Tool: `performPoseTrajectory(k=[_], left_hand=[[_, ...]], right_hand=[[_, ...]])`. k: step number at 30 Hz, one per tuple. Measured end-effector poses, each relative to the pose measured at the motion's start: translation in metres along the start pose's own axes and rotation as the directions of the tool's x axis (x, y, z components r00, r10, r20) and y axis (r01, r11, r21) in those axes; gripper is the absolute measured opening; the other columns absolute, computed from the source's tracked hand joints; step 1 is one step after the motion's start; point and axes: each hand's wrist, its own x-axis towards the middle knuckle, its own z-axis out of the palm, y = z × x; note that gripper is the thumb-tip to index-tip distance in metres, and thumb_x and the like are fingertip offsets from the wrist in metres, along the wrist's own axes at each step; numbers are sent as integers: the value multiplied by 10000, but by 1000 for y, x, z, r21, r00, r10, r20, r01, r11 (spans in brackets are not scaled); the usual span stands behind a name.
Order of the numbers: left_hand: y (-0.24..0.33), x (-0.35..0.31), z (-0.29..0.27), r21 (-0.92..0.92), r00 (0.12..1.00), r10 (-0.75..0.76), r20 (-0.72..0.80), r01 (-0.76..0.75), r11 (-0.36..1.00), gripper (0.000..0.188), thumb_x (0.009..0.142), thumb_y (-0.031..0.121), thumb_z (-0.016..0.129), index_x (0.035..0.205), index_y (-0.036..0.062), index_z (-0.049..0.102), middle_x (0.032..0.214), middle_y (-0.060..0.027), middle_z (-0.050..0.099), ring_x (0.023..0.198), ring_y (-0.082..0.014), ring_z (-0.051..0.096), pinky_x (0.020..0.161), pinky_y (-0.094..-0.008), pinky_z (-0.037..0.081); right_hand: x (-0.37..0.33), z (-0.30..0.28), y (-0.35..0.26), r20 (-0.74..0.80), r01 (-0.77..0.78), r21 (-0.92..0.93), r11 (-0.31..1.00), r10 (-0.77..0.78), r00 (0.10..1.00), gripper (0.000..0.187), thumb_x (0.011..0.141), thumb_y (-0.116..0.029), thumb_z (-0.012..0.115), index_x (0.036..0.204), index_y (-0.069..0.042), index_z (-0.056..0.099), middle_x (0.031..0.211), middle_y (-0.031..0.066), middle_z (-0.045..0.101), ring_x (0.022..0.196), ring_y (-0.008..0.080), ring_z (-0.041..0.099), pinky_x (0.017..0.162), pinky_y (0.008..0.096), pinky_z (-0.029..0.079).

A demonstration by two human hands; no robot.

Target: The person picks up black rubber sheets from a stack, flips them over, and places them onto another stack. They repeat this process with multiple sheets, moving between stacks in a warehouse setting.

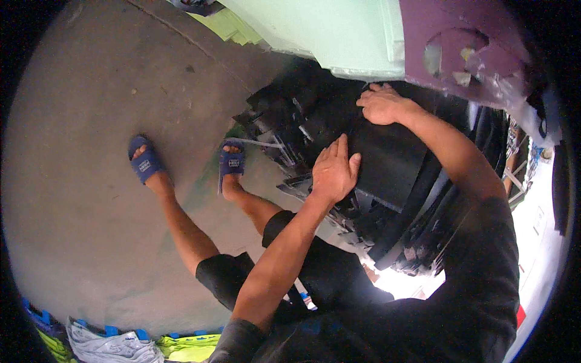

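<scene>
A tall pile of black sheets [387, 163], perhaps fabric or thin plastic, stands on my right with ragged, uneven edges. My left hand [334, 170] lies flat on its top sheet, fingers stretched out and thumb apart. Farther off, near the pile's back edge, my right hand [382, 105] rests on the black surface with its fingers spread and slightly bent. Neither hand grips anything that I can see. How many layers lie beneath the hands cannot be made out.
Beyond the pile is a pale green stack [327, 30], beside a purple wrapped bundle [460, 42] with torn plastic. Yellow-green sheets [233, 27] lie on the floor at the back. Folded white [112, 342] and yellow [190, 348] bundles line the near left. My sandalled feet stand on concrete floor [91, 199].
</scene>
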Motion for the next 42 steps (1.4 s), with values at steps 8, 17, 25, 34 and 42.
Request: performPoseTrajectory(k=[8,17,25,34,42], left_hand=[[-11,4,6,-67,996,2,-86,-8,998,602,1025,386,514,1424,-64,486,1274,-267,628,1147,-434,611,1026,-484,467],[-7,1,1,-88,1000,-25,-10,24,996,667,995,430,537,1437,-66,472,1345,-255,593,1254,-397,568,1124,-472,397],[-7,-2,3,-124,997,26,-72,-35,992,643,1014,399,519,1434,-84,459,1294,-281,611,1136,-433,612,1007,-496,472],[-4,-9,-1,-63,999,45,2,-45,997,721,1012,450,527,1492,-72,396,1432,-282,533,1306,-422,531,1123,-480,393],[-16,-17,-17,-9,996,49,76,-49,999,639,1040,400,499,1463,-75,438,1421,-304,538,1323,-451,515,1145,-498,378]], right_hand=[[76,3,0,-236,-80,60,995,92,968,737,875,-146,528,1586,-101,340,1602,193,384,1446,412,396,1201,508,328],[97,26,26,-462,-201,-58,978,152,874,441,930,-112,509,1360,-96,601,1390,194,598,1290,436,551,1102,535,427],[139,18,23,-595,-116,-111,987,27,803,449,991,-135,474,1436,-143,531,1474,142,531,1347,388,498,1138,501,395],[78,29,33,-272,-239,172,956,279,921,628,959,-83,520,1565,-207,410,1617,103,390,1468,349,392,1199,486,343],[79,40,33,-194,-221,-42,974,209,958,459,997,-126,497,1449,-180,559,1456,62,587,1343,325,560,1117,532,424]])
